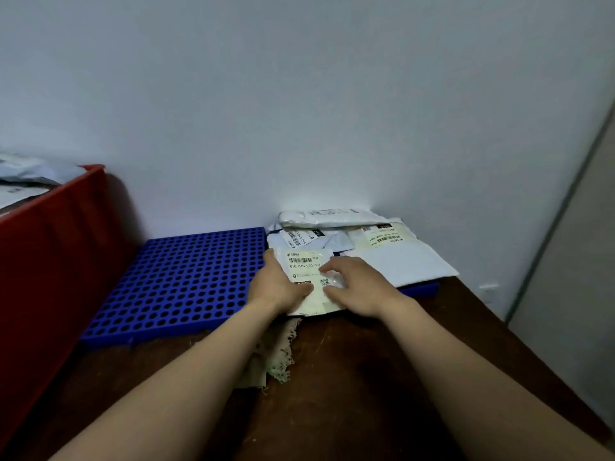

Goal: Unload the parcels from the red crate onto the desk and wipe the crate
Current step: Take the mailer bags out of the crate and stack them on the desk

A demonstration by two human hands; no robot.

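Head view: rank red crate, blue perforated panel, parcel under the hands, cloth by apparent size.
1. red crate, though cropped and nearest the camera, so its lead is unsure.
2. blue perforated panel.
3. nearest parcel and cloth: look alike, both partly covered, so unranked.

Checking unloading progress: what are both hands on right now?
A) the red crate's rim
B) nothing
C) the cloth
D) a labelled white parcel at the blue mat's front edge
D: the left hand and right hand both touch the labelled white parcel at the edge of the blue mat.
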